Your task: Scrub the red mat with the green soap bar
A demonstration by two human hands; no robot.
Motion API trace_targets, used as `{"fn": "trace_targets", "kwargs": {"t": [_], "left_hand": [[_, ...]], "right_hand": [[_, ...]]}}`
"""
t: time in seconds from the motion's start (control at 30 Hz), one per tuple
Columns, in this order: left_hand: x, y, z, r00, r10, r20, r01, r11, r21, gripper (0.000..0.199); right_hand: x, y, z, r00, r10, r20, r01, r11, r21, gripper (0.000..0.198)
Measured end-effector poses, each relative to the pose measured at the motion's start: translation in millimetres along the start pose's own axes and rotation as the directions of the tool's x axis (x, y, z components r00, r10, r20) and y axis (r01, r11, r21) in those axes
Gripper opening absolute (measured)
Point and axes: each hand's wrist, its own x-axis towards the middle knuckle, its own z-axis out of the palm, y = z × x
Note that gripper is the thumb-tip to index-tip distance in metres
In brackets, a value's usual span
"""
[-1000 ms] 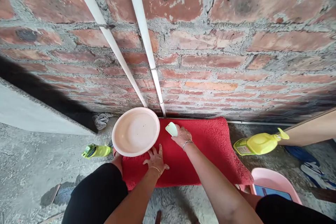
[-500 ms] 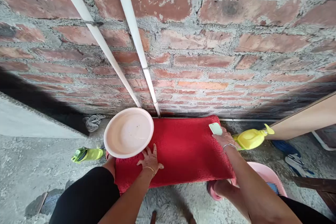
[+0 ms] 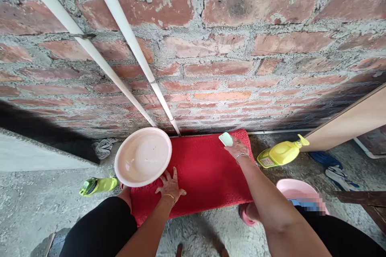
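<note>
A red towel [image 3: 208, 172] lies spread over a low bench in front of me. My left hand [image 3: 170, 186] rests flat on its left part, fingers spread, close to the rim of a pale pink basin [image 3: 117, 160]. The basin stands on the bench's left end and holds a little clear liquid. Near the towel's far right corner, my right hand [image 3: 237, 149] grips a pale green, flat block with rounded corners [image 3: 226, 139], held against the cloth. It resembles a bar of soap or a small brush; its underside is hidden.
A yellow pump bottle [image 3: 280, 153] stands on the floor to the right, above a pink tub [image 3: 297, 185] with blue cloth in it. On the left are a green bottle [image 3: 99, 185] and a grey rag [image 3: 104, 147]. White pipes [image 3: 132, 46] run down the brick wall.
My right hand has moved left over the towel with the pale green block, away from the right edge. My left hand stays in place beside the basin. The camera view has shifted slightly.
</note>
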Motion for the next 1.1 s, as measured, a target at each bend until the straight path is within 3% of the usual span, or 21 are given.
{"fn": "trace_targets", "kwargs": {"t": [0.17, 0.27, 0.37, 0.53, 0.63, 0.83, 0.97, 1.1], "left_hand": [[-1, 1, -4, 1.0, -0.002, 0.021, 0.003, 1.0, -0.02, 0.122], [-3, 1, -9, 0.999, -0.002, 0.04, 0.003, 1.0, -0.027, 0.122], [-5, 2, -11, 0.999, -0.003, 0.048, 0.004, 0.999, -0.035, 0.12], [-3, 2, -9, 0.999, -0.008, 0.045, 0.01, 0.999, -0.037, 0.12], [-2, 2, -7, 0.999, -0.015, 0.046, 0.016, 0.999, -0.042, 0.121], [-2, 2, -6, 1.0, -0.01, 0.021, 0.011, 0.999, -0.036, 0.121], [-2, 2, -5, 1.0, -0.004, 0.021, 0.004, 0.999, -0.036, 0.121], [-2, 2, -6, 1.0, -0.002, 0.022, 0.002, 0.999, -0.037, 0.122]], "right_hand": [[1, 68, -12, 0.976, 0.21, -0.063, -0.205, 0.976, 0.068, 0.075], [-3, 86, -10, 0.938, 0.338, -0.079, -0.322, 0.932, 0.167, 0.076], [-6, 72, -3, 0.962, 0.263, -0.073, -0.247, 0.952, 0.183, 0.08], [-4, 47, 7, 0.997, 0.065, -0.041, -0.064, 0.998, 0.023, 0.077], [-5, 63, 7, 0.995, 0.085, -0.042, -0.085, 0.996, 0.0, 0.078], [-14, 106, 0, 0.968, 0.238, -0.078, -0.235, 0.971, 0.045, 0.075], [-16, 105, -2, 0.964, 0.245, -0.101, -0.235, 0.967, 0.096, 0.077], [-12, 92, 1, 0.982, 0.177, -0.071, -0.17, 0.981, 0.097, 0.078]]}}
